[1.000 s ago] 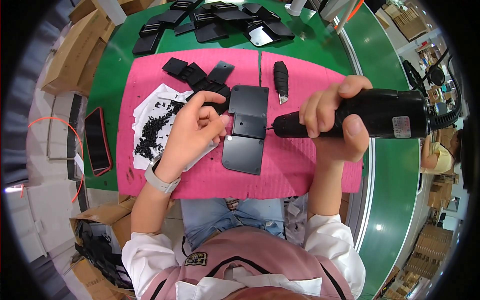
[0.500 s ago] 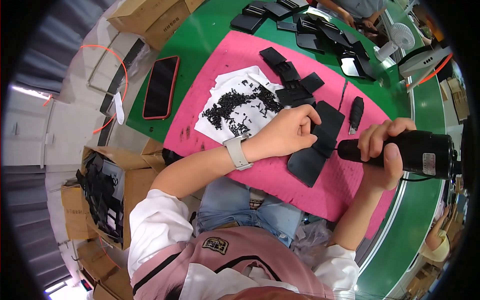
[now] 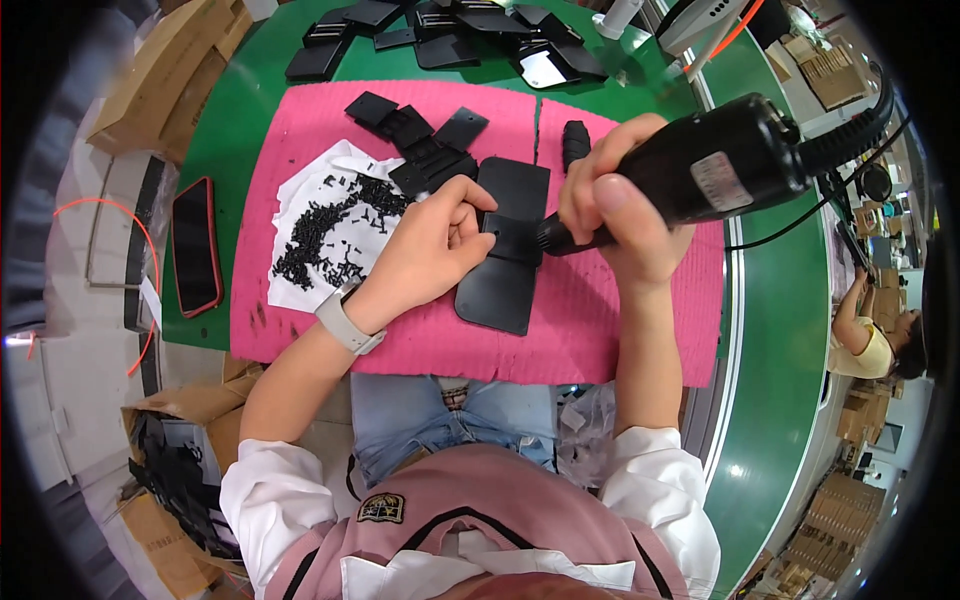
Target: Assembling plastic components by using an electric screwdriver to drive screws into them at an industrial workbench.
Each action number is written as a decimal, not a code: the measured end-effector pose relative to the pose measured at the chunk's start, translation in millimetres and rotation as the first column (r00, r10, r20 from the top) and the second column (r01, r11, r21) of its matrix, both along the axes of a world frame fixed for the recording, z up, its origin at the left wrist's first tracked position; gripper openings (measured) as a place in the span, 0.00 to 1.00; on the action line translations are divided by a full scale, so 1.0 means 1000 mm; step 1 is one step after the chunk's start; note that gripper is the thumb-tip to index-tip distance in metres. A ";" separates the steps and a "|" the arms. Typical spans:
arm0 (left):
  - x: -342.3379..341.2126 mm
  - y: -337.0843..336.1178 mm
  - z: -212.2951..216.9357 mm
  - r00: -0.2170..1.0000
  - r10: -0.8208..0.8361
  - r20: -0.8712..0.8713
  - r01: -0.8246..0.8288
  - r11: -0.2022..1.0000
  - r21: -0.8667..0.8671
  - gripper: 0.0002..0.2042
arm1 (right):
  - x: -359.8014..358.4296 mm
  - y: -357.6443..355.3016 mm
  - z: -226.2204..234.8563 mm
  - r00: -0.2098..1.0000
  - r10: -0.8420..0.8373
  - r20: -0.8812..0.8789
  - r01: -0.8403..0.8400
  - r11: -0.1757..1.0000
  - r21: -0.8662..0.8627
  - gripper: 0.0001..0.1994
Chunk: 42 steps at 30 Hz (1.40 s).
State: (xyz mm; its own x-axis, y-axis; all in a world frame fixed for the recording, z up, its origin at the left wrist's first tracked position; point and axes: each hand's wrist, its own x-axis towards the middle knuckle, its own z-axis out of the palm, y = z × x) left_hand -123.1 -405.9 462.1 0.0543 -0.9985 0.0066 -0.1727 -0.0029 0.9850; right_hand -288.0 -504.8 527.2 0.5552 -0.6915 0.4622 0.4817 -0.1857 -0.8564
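A black plastic panel (image 3: 499,293) with a raised middle part lies on the pink mat in front of me. My left hand (image 3: 435,245) has its fingers curled, with the thumb and index fingertips resting on the panel's left edge. Whatever its folded fingers may hold is hidden. My right hand (image 3: 632,205) wraps round a black electric screwdriver (image 3: 715,160), tilted with its cable end up to the right. Its nose is at the right edge of the panel's middle; contact is unclear. Many small black screws (image 3: 309,240) lie on a white cloth (image 3: 290,205) left of my left hand.
Several smaller black parts (image 3: 409,132) and a dark wrapped tool (image 3: 576,146) lie on the pink mat (image 3: 262,335). More black parts (image 3: 445,48) are piled on the green table (image 3: 640,85). A phone (image 3: 196,245) lies left; an open carton (image 3: 225,425) stands below. Another person sits far right.
The view has turned, shifting mat and panel leftward. My right hand has brought the screwdriver nearer the panel and tipped its rear end upward. My left hand stays at the panel's left edge.
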 end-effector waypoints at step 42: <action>0.005 0.012 0.016 0.854 -0.184 -0.487 0.201 0.979 -0.017 0.07 | -0.005 0.009 0.001 0.865 0.065 0.498 -0.136 0.985 0.107 0.17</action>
